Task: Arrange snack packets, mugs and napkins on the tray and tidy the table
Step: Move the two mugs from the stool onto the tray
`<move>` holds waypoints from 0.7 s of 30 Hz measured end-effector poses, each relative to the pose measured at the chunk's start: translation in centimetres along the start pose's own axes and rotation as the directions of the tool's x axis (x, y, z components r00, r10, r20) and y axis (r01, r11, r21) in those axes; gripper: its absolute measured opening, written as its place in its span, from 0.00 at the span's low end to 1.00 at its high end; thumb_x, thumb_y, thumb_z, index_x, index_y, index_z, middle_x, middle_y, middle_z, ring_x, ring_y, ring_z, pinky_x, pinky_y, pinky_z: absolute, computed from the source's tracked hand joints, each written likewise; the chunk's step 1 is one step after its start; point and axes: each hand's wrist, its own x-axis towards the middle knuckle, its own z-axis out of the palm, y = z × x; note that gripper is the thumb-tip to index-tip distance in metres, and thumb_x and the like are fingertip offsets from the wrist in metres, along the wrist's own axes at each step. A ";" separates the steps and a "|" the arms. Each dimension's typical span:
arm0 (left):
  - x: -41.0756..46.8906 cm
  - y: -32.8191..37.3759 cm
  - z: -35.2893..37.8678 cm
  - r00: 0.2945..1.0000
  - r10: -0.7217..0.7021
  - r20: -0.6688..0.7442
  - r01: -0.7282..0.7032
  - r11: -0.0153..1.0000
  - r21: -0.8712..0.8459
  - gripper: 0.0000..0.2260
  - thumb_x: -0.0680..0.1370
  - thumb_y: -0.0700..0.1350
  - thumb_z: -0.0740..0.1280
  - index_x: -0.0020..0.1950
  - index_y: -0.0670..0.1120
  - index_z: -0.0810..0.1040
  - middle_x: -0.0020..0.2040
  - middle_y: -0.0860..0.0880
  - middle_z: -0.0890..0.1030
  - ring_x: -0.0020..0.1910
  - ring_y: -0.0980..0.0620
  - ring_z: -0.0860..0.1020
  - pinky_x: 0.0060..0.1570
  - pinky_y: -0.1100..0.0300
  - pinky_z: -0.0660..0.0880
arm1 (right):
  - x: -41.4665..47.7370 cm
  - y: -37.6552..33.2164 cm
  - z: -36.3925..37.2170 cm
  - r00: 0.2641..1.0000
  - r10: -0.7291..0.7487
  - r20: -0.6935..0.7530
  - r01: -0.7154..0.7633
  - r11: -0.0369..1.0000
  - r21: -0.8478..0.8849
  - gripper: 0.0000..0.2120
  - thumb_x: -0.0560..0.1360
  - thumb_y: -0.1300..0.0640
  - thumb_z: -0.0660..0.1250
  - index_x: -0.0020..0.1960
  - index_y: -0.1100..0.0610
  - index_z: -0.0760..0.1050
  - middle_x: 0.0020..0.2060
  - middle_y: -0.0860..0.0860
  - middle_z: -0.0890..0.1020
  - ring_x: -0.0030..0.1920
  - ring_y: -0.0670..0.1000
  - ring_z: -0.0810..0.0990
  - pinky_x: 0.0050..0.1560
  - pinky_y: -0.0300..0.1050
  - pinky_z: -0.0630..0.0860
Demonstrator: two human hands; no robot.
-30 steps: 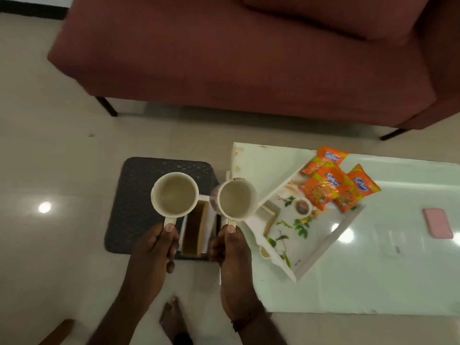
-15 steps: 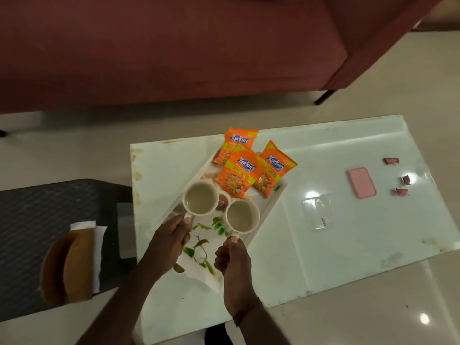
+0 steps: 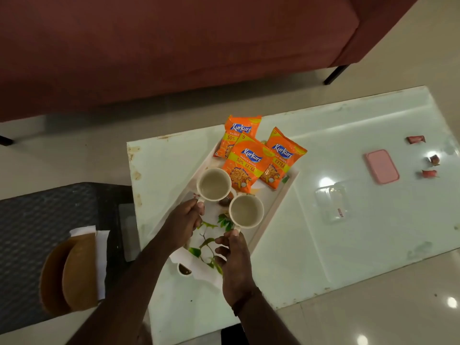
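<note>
Three orange snack packets (image 3: 247,165) read "Kurkure", "Masala Munch", "50% Extra".

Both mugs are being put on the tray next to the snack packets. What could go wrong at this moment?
1. The left mug sits right against the front snack packet; it may shove or pinch the packet.
2. The two mugs are close together, so the right mug could knock the other when the right hand lets go.
3. The tray lies askew on the glossy table and might slide.
</note>
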 end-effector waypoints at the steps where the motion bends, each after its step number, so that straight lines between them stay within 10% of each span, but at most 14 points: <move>1: 0.1 -0.1 -0.1 1.000 0.003 0.006 -0.003 1.000 0.005 0.15 0.83 0.51 0.56 0.41 0.45 0.73 0.29 0.48 0.71 0.28 0.52 0.66 0.27 0.59 0.63 | 0.0 0.0 0.2 1.000 -0.002 -0.012 0.002 1.000 -0.007 0.13 0.82 0.48 0.57 0.48 0.55 0.73 0.40 0.49 0.80 0.40 0.50 0.75 0.44 0.48 0.72; 15: -6.7 0.9 -3.8 0.951 0.137 -0.278 -0.078 0.974 0.214 0.16 0.80 0.56 0.61 0.65 0.54 0.69 0.42 0.57 0.77 0.41 0.57 0.78 0.39 0.66 0.72 | -3.4 2.4 2.7 0.863 -0.273 -0.426 0.248 0.962 -0.113 0.15 0.76 0.41 0.66 0.56 0.49 0.69 0.42 0.50 0.81 0.42 0.49 0.79 0.43 0.45 0.74; 21: -14.9 -0.3 -7.8 0.806 0.213 -0.552 -0.120 0.973 0.199 0.14 0.78 0.54 0.63 0.61 0.49 0.75 0.42 0.55 0.77 0.39 0.55 0.78 0.42 0.65 0.76 | -6.7 5.6 8.0 0.859 -0.465 -0.214 0.400 0.871 -0.287 0.08 0.77 0.47 0.67 0.54 0.42 0.70 0.44 0.46 0.81 0.44 0.43 0.79 0.42 0.36 0.77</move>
